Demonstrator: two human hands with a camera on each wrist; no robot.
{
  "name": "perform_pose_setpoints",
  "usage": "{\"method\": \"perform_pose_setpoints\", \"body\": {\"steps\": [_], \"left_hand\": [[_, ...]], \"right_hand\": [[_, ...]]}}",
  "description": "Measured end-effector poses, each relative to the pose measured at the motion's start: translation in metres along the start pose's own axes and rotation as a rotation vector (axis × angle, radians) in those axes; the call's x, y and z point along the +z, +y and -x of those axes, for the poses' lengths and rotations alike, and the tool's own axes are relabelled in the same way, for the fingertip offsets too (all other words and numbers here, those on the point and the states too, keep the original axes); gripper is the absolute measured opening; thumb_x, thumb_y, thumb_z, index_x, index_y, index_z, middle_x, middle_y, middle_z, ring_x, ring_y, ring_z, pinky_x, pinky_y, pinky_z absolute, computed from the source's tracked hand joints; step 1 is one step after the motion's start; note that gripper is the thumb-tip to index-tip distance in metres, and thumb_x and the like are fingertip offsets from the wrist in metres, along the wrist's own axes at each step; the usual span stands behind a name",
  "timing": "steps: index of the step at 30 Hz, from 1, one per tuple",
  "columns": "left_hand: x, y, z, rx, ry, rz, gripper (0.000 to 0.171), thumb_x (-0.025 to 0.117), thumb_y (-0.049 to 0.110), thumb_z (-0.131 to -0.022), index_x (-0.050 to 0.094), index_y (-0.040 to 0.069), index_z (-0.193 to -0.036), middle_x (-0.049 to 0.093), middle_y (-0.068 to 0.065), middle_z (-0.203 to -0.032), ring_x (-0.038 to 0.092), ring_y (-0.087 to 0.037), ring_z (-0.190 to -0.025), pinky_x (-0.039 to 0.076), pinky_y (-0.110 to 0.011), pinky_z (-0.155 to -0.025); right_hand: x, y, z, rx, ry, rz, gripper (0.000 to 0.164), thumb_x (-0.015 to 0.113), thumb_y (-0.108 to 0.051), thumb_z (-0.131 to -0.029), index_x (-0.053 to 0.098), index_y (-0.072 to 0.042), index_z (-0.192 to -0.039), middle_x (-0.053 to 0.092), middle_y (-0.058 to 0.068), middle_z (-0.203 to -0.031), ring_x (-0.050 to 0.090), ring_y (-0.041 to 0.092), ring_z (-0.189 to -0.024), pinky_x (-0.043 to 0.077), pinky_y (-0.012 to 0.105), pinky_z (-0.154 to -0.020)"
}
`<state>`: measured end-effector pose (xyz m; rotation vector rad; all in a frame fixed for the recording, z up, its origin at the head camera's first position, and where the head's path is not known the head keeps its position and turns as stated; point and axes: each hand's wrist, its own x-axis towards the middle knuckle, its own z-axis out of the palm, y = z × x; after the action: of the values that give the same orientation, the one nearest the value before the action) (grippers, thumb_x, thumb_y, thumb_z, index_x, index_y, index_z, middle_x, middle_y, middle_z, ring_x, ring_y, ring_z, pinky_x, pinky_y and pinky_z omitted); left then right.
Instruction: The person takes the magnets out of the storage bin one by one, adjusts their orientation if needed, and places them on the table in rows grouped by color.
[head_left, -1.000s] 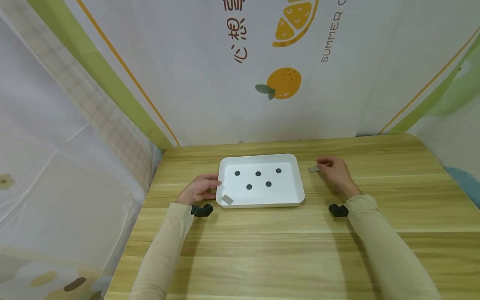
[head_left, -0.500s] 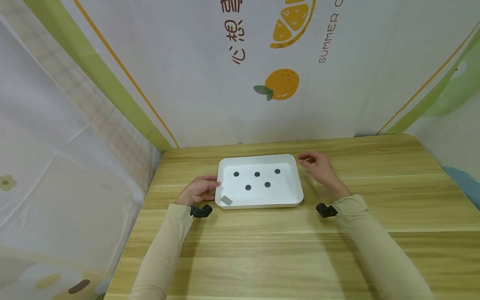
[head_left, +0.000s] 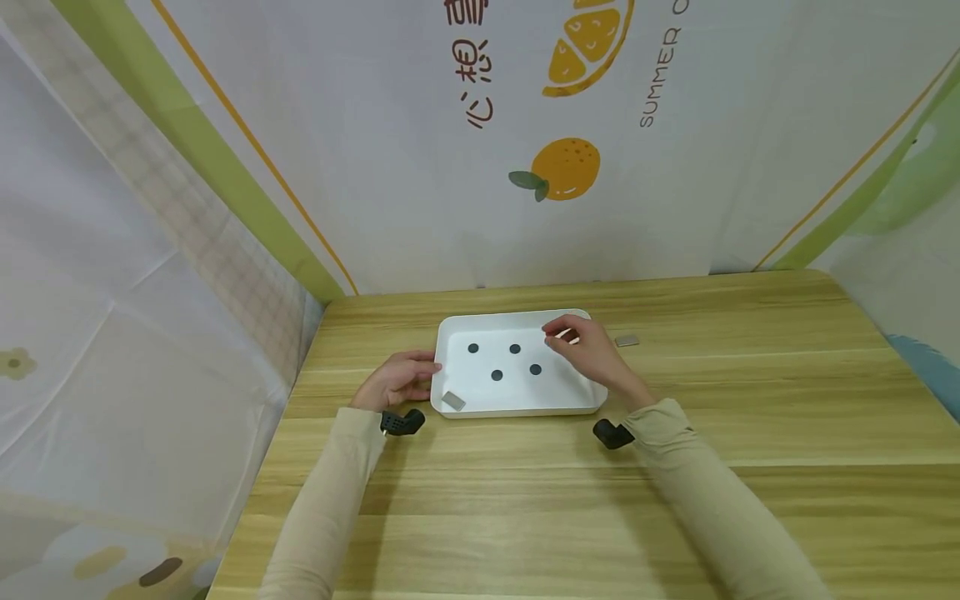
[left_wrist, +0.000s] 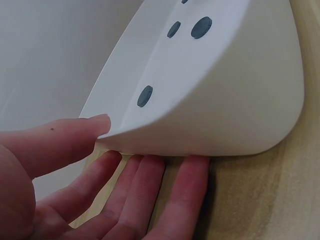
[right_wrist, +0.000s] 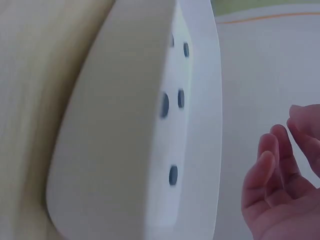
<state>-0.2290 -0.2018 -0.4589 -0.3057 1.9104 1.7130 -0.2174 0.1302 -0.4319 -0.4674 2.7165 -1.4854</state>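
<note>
A shallow white tray (head_left: pixel 517 410) stands on the wooden table, with several dark round discs (head_left: pixel 497 375) spread over its floor. My left hand (head_left: pixel 397 379) holds the tray's left end. In the left wrist view its thumb (left_wrist: pixel 75 142) lies over the rim and the other fingertips meet the outer wall from below. My right hand (head_left: pixel 588 350) hovers over the tray's right part, hiding one disc in the head view. Its thumb and forefinger are close together, and nothing shows between them in the right wrist view. A small grey rectangular piece (head_left: pixel 453 401) lies in the tray's front left corner.
Another grey rectangular piece (head_left: pixel 627 341) lies on the table (head_left: pixel 525 500) just right of the tray. A printed white curtain (head_left: pixel 420 208) hangs behind the table's back edge, and more cloth (head_left: pixel 135 317) hangs at the left.
My right hand has left the grey piece on the table and moved left, over the tray's right part. My left hand has stayed at the tray's left end.
</note>
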Motion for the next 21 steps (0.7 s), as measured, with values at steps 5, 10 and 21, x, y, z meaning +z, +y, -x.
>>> {"method": "perform_pose_setpoints", "body": {"steps": [5, 10, 21], "left_hand": [[-0.001, 0.000, -0.001, 0.000, -0.002, 0.004, 0.052, 0.058, 0.008, -0.096, 0.039, 0.000, -0.144, 0.059, -0.013, -0.126, 0.065, -0.012, -0.091, 0.056, -0.030, -0.072], [-0.001, -0.001, -0.001, 0.000, -0.006, 0.002, 0.053, 0.058, 0.009, -0.096, 0.038, 0.001, -0.145, 0.058, -0.013, -0.127, 0.065, -0.012, -0.090, 0.056, -0.029, -0.072], [0.000, -0.001, -0.003, -0.004, 0.002, 0.020, 0.052, 0.058, 0.008, -0.096, 0.039, 0.000, -0.143, 0.056, -0.014, -0.127, 0.064, -0.014, -0.093, 0.056, -0.030, -0.073]], "right_hand": [[0.023, -0.007, 0.000, 0.003, -0.043, -0.010, 0.023, 0.063, -0.015, -0.093, 0.066, -0.003, -0.113, 0.067, 0.010, -0.109, 0.059, 0.022, -0.089, 0.048, 0.028, -0.073], [0.044, -0.014, 0.000, -0.032, -0.091, -0.026, 0.021, 0.063, -0.013, -0.093, 0.067, -0.003, -0.110, 0.067, 0.009, -0.108, 0.058, 0.018, -0.084, 0.047, 0.026, -0.070], [0.085, -0.023, -0.005, -0.148, -0.174, 0.064, 0.014, 0.063, -0.014, -0.091, 0.071, -0.006, -0.100, 0.067, 0.003, -0.087, 0.054, 0.011, -0.073, 0.045, 0.023, -0.067]]}}
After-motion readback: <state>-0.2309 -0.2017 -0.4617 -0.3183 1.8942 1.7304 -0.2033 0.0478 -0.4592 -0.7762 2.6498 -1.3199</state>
